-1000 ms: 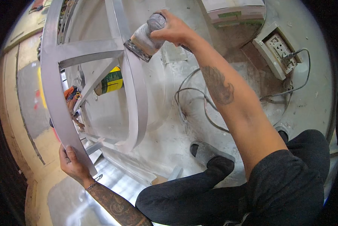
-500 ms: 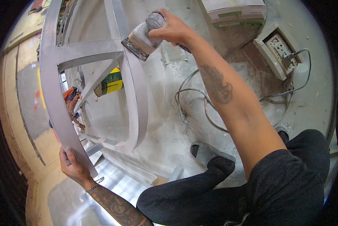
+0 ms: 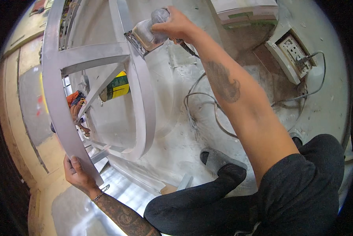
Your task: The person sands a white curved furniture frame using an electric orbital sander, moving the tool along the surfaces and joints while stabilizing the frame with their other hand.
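Note:
A pale grey curved frame (image 3: 52,84) with crossbars stands on the left side of the view. My right hand (image 3: 177,25) is wrapped round a dusty electric sander (image 3: 148,33). The sander's flat pad rests against the outer face of the frame's right-hand bar, near where a crossbar meets it. Low on the left, my left hand (image 3: 80,175) grips the lower end of the frame's long left bar, thumb on its front face. A chain bracelet circles that wrist.
A yellow and green can (image 3: 115,87) lies on its side behind the frame. On the dusty floor a grey cable (image 3: 215,104) loops between the sander and my foot. A power strip box (image 3: 290,55) with a plug sits at right, below a white carton (image 3: 245,13).
My right hand has slid the sander slightly left and up along the bar. The left hand keeps its grip, with the frame almost unmoved.

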{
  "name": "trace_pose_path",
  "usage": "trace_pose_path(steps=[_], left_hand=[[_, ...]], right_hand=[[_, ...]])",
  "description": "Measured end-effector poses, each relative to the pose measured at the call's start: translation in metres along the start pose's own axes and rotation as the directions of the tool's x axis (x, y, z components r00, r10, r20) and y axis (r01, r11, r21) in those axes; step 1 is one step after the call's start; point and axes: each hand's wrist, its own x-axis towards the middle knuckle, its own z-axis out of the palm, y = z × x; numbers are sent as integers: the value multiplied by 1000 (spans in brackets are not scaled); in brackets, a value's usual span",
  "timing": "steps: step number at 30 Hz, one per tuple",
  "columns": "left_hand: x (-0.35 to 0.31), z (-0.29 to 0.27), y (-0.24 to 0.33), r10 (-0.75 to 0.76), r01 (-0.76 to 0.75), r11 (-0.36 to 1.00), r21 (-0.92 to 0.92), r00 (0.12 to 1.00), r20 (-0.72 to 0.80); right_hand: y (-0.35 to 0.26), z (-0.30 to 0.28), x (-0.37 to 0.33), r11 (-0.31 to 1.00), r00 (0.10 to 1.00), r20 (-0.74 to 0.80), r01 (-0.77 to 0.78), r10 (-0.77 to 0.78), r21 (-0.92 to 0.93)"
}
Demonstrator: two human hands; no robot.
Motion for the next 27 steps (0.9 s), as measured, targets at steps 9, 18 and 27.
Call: trace_pose_path(steps=[9,18,27], left_hand=[[-1,8,14,9,-15,998,-68,995,-96],[-4,3,15,-17,14,997,-80,999,-32],[-2,6,23,78,-83,995,-55,993,-93]], right_hand=[[-9,13,9,997,999,2,40,-41,71],[-28,24,0,990,993,-25,114,-112,85],[-85,31,-13,979,984,20,172,-175,107]])
